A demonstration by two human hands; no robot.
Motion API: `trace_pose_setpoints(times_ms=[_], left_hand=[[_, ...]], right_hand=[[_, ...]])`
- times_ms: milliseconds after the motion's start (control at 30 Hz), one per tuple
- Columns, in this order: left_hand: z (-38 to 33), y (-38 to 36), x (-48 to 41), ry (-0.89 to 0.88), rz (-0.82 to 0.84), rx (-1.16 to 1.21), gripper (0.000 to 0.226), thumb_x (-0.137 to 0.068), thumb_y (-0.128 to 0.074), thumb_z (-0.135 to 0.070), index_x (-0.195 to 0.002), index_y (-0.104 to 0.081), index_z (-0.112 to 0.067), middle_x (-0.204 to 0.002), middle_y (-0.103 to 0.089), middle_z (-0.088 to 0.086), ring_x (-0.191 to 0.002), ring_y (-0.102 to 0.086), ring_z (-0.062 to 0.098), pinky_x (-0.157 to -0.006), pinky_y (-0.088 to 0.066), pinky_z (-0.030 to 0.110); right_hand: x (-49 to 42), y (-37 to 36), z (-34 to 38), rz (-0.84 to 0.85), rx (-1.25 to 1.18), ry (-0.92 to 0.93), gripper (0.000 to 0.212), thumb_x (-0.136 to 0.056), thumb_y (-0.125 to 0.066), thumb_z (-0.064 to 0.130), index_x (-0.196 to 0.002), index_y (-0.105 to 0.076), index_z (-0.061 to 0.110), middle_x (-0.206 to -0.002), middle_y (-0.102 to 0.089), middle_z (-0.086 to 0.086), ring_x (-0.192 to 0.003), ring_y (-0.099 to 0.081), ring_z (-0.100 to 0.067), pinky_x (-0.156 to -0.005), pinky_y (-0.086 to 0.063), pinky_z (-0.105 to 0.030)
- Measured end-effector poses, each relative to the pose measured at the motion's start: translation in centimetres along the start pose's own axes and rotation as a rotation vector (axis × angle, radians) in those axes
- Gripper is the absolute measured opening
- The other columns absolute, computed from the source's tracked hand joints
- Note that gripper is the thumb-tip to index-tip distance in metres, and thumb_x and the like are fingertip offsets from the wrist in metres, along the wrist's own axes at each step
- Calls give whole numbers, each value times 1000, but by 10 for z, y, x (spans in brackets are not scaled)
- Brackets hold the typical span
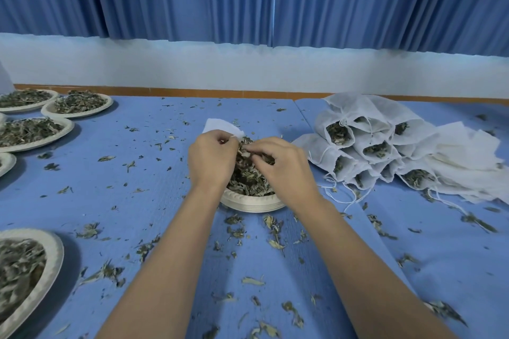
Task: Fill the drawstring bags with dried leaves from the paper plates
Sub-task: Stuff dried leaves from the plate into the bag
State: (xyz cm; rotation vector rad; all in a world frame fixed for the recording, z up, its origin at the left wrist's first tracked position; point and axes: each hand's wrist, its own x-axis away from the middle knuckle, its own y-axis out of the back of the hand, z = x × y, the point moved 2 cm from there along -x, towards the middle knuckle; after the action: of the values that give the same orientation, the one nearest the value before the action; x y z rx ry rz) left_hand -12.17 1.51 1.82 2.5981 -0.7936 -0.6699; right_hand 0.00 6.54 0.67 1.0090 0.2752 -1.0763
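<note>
A cream paper plate point(252, 202) heaped with dried leaves point(248, 177) sits at the middle of the blue table. Both my hands are over its far side. My left hand point(210, 158) pinches the mouth of a white drawstring bag point(220, 127) that lies beyond the plate. My right hand point(283, 164) has its fingers curled round a clump of dried leaves at the bag's opening. The inside of the bag is hidden by my hands.
A stack of filled white bags point(369, 148) lies to the right, with flat unfilled bags point(465, 157) beside it. Several leaf-laden plates point(78, 104) stand at the left, one more plate point(41, 270) at the near left. Loose leaf bits point(272, 234) litter the table.
</note>
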Motion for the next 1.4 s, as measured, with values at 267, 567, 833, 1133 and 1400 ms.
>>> trace_pose_setpoints(times_ms=[267, 567, 833, 1133, 1400], left_hand=[[1, 1, 12, -123, 114, 27, 19, -92, -60, -29, -101, -75, -22, -98, -72, -5, -89, -61, 9, -71, -39, 19], [-10, -3, 20, -186, 324, 39, 33, -89, -59, -18, -120, -64, -27, -111, -46, -11, -97, -53, 7, -83, -40, 20], [1, 1, 14, -192, 291, 26, 39, -79, -76, -16, -115, -67, -27, -109, -52, -10, -95, -55, 11, -81, -39, 17], [2, 0, 14, -128, 105, 149, 32, -82, -63, -2, -71, -60, -32, -58, -53, -15, -46, -47, -1, -43, -31, 11], [-4, -2, 12, -86, 74, 290, 29, -85, -58, -1, -74, -59, -29, -52, -52, -14, -41, -38, 5, -44, -30, 17]], right_hand=[[1, -3, -1, 50, 169, -15, 22, -88, -60, 5, -105, -74, 9, -103, -73, -6, -97, -66, -22, -87, -49, -38], [-3, 0, -2, -83, 23, -260, 22, -86, -59, 4, -100, -72, 16, -94, -73, 2, -85, -64, -15, -74, -45, -22], [-5, 8, -10, 166, -335, -409, 27, -86, -66, 15, -100, -49, 31, -100, -64, 13, -92, -59, -4, -81, -48, -25], [-6, 11, -9, 125, -474, -441, 37, -89, -57, 2, -115, -46, 27, -114, -60, -3, -83, -61, -24, -73, -53, -31], [-7, 7, -9, 126, -558, -436, 25, -85, -66, 4, -86, -67, 29, -87, -69, 9, -90, -66, -9, -80, -52, -21]])
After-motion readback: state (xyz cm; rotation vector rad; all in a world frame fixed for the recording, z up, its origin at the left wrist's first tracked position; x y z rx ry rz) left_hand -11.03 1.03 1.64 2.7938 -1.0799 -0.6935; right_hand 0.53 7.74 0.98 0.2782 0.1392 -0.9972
